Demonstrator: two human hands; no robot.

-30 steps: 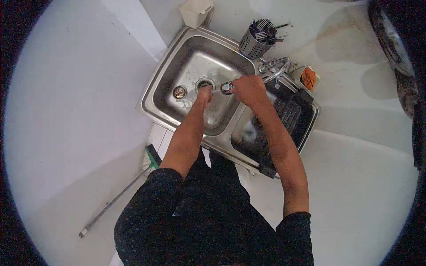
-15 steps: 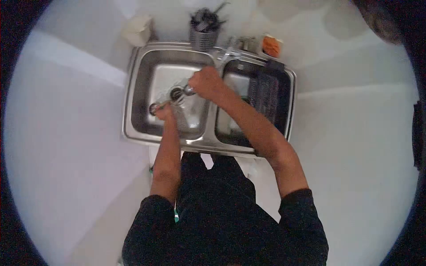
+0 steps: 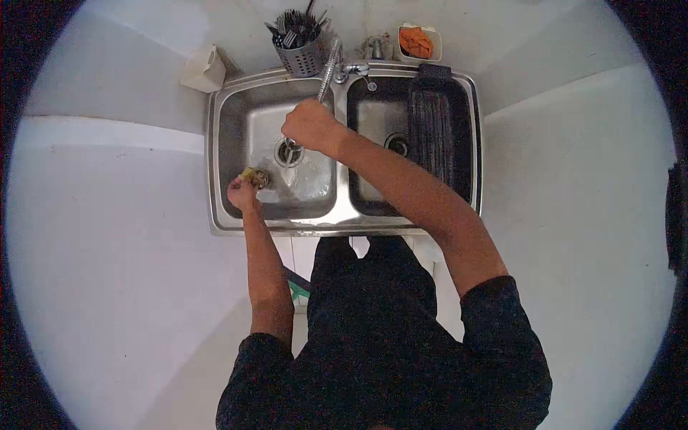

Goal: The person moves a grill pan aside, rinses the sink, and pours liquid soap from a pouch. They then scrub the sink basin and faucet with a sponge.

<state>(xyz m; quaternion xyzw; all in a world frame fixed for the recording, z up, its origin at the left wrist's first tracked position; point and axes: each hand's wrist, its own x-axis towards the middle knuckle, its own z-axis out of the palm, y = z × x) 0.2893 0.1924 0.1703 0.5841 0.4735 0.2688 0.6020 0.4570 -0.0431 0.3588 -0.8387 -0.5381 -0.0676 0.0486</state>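
Observation:
My right hand (image 3: 311, 127) is closed around the sprayer of a flexible metal tap hose (image 3: 329, 74), over the left basin (image 3: 319, 188). Water runs from the sprayer head (image 3: 294, 145) beside the drain (image 3: 284, 159). Down at the basin's left side, my left hand (image 3: 242, 195) has its fingers closed on a yellowish sponge (image 3: 249, 173). Right against the sponge is a small round metal piece that looks like a drain strainer (image 3: 262, 179). Wet streaks shine on the basin floor.
Behind the sink stand a perforated metal holder (image 3: 304, 60) full of dark cutlery, a white container (image 3: 205, 72), and a tub with an orange cloth (image 3: 416, 43). The right basin (image 3: 373, 188) holds a black ribbed rack (image 3: 432, 136) and a second drain (image 3: 396, 143).
My left hand has shifted left and slightly down, toward the basin's side wall. My right hand has moved a little left with the sprayer. The view has steadied.

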